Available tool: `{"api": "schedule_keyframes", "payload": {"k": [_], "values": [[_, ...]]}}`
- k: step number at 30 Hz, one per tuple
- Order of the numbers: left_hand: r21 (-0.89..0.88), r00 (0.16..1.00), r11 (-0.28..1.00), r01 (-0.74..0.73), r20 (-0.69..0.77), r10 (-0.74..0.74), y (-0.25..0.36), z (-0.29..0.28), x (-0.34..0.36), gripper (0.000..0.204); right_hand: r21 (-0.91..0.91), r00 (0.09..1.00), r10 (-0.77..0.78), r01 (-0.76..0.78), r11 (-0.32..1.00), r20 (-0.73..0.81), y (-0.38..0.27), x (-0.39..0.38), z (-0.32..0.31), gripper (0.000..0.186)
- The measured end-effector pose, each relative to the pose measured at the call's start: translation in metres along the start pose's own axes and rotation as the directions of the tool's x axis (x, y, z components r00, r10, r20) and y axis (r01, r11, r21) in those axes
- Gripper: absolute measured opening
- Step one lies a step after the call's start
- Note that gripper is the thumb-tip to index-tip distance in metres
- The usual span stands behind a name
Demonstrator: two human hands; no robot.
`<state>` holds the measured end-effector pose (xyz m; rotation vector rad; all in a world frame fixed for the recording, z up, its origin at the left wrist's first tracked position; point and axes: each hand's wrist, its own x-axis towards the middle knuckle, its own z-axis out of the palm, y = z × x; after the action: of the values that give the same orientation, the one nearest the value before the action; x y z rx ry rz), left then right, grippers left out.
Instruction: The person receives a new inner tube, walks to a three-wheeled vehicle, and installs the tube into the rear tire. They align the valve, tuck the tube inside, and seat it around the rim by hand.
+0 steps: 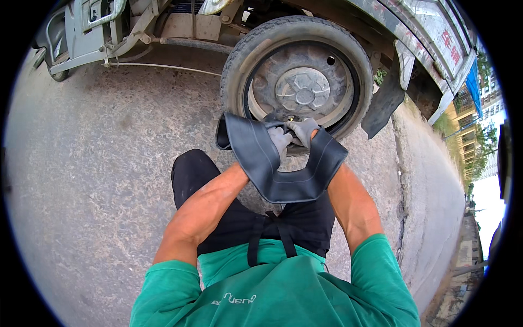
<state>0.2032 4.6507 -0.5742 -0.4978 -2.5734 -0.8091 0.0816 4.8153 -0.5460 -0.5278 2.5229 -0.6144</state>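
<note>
A black rubber inner tube (pixel 287 185) hangs in a loose, folded loop over both my forearms, in front of a worn tire (pixel 245 65) with a dull steel wheel (pixel 302 90) still on the vehicle. My left hand (pixel 280 139), in a grey glove, is closed on the tube at the wheel's lower rim, partly hidden by the rubber. My right hand (pixel 303 128), also gloved, is pinched at a small brass-coloured valve (pixel 291 118) beside it. Exactly what the right fingertips grip is too small to make out.
The weathered vehicle body (pixel 425 32) with a hanging dark mudflap (pixel 381 111) overhangs the wheel. A thin rod runs underneath at left. My bent knees are on or just above rough concrete (pixel 98 174); a cracked pavement strip, blue sheet and buildings lie at right.
</note>
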Motion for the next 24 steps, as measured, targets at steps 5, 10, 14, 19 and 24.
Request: {"api": "schedule_keyframes", "payload": {"k": [5,10,14,19,24], "values": [[-0.01,0.999,0.999,-0.034,-0.015,0.033,0.006,0.01,0.003,0.021,-0.48,0.996,-0.062,0.082,0.874,0.056,0.028,0.013,0.002,0.032],[0.022,0.999,0.999,-0.042,-0.018,0.042,-0.004,0.012,0.002,0.018,-0.739,0.977,-0.136,0.215,0.639,0.166,0.009,0.006,-0.005,0.042],[-0.059,0.999,0.997,-0.048,-0.005,0.047,-0.005,0.012,0.006,0.017,-0.561,0.951,-0.018,0.197,0.804,0.309,-0.006,0.001,-0.022,0.032],[-0.057,0.994,0.998,-0.029,0.101,0.035,-0.001,-0.001,0.005,0.017,-0.42,0.924,0.155,0.007,0.907,0.35,-0.023,-0.003,-0.031,0.022],[-0.096,0.995,0.995,-0.001,0.096,0.01,-0.007,0.008,0.005,0.018,-0.616,0.862,-0.229,0.488,0.618,0.452,-0.015,-0.006,-0.036,0.021]]}}
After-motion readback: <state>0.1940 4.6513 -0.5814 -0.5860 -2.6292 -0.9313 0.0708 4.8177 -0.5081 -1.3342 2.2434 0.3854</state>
